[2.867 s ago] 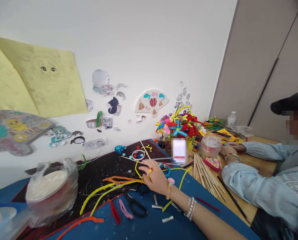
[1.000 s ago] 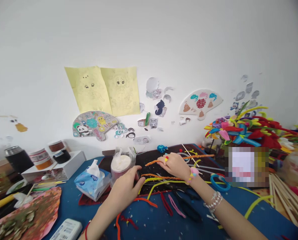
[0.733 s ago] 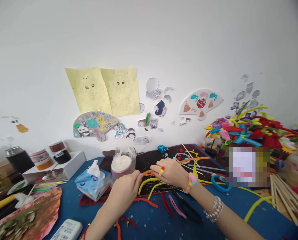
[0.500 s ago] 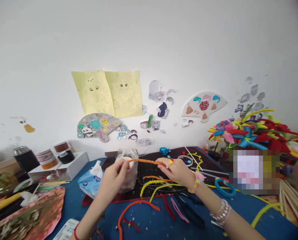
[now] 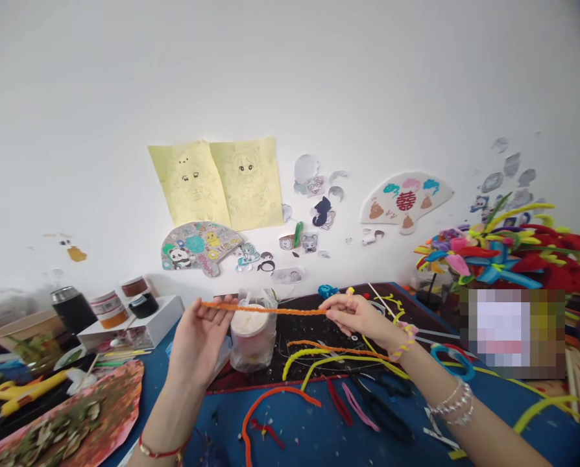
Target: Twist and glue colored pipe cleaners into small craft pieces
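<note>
A twisted orange pipe cleaner (image 5: pixel 285 311) stretches nearly level between my two hands above the dark mat. Its left end lies across the fingers of my left hand (image 5: pixel 197 340), which is turned palm up with the thumb by the strand's tip. At the other end, my right hand (image 5: pixel 355 316) pinches it between thumb and fingertips. Below the strand on the mat are another orange pipe cleaner (image 5: pixel 314 348) and a yellow-green one (image 5: pixel 297 359). Behind my left hand a white-topped tub (image 5: pixel 251 327) stands in a clear plastic bag.
Nearer me lie a curved red-orange pipe cleaner (image 5: pixel 270 394), dark-handled pliers (image 5: pixel 382 412), and short red and pink pieces (image 5: pixel 361 407). A leaf-covered painted board (image 5: pixel 76 415) and yellow glue gun (image 5: pixel 32 389) are at left. Colourful pipe-cleaner flowers (image 5: pixel 494 259) stand at right.
My left hand has rolled from a palm-down pinch to palm up and moved left, with more of the orange strand showing. The right hand moved slightly right. The camera view has shifted left.
</note>
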### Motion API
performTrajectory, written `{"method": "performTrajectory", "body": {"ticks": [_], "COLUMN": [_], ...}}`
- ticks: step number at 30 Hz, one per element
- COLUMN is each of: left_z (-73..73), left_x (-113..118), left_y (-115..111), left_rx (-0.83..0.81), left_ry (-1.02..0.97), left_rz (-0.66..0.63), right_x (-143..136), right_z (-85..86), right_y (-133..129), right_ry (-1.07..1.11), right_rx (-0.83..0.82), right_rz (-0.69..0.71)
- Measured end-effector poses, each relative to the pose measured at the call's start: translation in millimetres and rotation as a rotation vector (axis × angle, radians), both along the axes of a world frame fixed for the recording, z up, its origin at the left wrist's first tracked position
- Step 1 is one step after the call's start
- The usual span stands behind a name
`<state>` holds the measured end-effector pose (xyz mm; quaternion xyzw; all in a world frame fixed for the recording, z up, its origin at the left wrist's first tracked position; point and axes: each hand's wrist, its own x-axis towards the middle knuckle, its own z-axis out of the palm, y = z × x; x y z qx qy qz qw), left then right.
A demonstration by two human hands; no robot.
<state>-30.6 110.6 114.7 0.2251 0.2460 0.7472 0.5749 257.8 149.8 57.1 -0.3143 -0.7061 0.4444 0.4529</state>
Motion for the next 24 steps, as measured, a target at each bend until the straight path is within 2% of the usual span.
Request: {"method": "performTrajectory", "body": {"ticks": [4,6,8,11,14,19,21,24], "left_z": [-5.2,-8.4,-11.0,-15.2,-20.8,-29.1,-30.5,-30.6], "left_x": [6.6,17.4,29.8,45.1,53.9,62.0,63.9,65.0], "left_y": [-0.7,-5.7,-13.2,-24.0,-30.6,-39.1,-44.0,-51.2], "left_rx": [0.047,0.054,0.077,0.125,0.15,0.224,0.267,0.296], "left_ry": [0.018,0.084,0.183,0.344,0.445,0.603,0.671,0.789], "left_rz": [-0.03,-0.08,-0.124,-0.171,-0.163,-0.259,-0.31,-0.39], "right_x": [-3.4,-7.9,-12.8,-18.2,-21.0,-30.4,-36.7,-45.1], "right_z": [-0.6,1.5,5.3,12.3,18.3,26.6,29.2,31.1], "right_y": [-6.7,-14.5,-23.5,-37.0,-49.5,-69.4,-76.6,-85.7], "right_ry": [0.497,0.617,0.646,0.623,0.557,0.352,0.195,-0.034], "right_rx": [-0.021,-0.032,-0.026,0.014,0.041,-0.096,-0.112,0.004], "right_rz": [0.103,0.166,0.236,0.33,0.344,0.374,0.261,-0.001]}}
